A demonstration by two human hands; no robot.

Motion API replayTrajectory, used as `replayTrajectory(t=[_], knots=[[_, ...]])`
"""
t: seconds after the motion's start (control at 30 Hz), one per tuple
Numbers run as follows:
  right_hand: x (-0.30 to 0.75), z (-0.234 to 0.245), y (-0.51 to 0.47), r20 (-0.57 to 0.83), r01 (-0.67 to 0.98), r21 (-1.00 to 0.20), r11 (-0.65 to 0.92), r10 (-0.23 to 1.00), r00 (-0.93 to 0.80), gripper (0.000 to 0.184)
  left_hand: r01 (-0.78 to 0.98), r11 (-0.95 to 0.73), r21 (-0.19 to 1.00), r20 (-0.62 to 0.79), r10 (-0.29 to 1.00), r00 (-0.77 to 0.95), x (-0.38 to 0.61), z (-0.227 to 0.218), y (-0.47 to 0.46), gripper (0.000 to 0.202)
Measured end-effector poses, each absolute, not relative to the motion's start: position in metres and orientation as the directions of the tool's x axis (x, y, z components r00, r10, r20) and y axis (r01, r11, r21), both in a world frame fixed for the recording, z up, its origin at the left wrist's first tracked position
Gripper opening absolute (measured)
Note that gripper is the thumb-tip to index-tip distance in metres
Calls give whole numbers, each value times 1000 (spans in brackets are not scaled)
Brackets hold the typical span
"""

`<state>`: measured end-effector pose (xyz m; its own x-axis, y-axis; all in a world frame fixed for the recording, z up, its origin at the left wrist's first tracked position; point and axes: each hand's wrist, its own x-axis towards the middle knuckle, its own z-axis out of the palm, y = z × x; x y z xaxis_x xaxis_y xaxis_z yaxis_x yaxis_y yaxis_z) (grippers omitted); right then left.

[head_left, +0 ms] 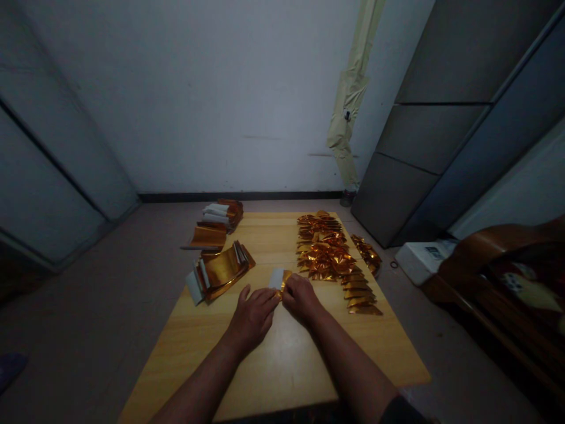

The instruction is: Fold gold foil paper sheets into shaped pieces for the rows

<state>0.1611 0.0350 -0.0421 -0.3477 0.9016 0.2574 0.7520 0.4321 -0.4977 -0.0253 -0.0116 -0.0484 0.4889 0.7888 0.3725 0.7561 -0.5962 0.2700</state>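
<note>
On the table in front of me lies a sheet of gold foil paper (276, 277), its pale side partly showing and a gold strip along its right side. My right hand (301, 299) is closed on the gold edge. With thumb apart and fingers stretched, my left hand (253, 315) rests its fingertips on the near end of the same sheet. The fingers hide part of it. To the left is a stack of flat gold foil sheets (223, 268). Many folded gold foil pieces (324, 247) are heaped on the right, with a row of overlapping ones (358, 292) nearer me.
More foil sheets (223, 213) lie at the table's (282, 371) far left corner. Beyond the right edge, a container of folded foil (367, 254) stands low. A white box (421, 262) and a wooden seat (468, 306) are farther right, near a grey cabinet (410, 147).
</note>
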Motion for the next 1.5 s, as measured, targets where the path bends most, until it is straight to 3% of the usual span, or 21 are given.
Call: replayTrajectory(t=[0.57, 0.8, 1.27, 1.37, 1.5], knots=[[159, -41, 35, 218, 777, -484, 401, 916, -337, 7, 758, -608, 237, 387, 774, 500, -25, -47, -14, 44], [163, -42, 33, 233, 708, -579, 404, 914, -332, 10, 772, -592, 231, 394, 782, 482, -22, -46, -14, 40], [164, -46, 35, 254, 669, -613, 419, 907, -336, 12, 865, -416, 279, 398, 870, 290, 8, -43, -9, 15], [165, -46, 37, 235, 697, -586, 412, 910, -341, 18, 873, -388, 296, 379, 886, 266, 9, -44, -9, 13], [163, -36, 30, 182, 786, -435, 439, 898, -401, 18, 875, -388, 288, 379, 886, 268, 2, -46, -8, 17]])
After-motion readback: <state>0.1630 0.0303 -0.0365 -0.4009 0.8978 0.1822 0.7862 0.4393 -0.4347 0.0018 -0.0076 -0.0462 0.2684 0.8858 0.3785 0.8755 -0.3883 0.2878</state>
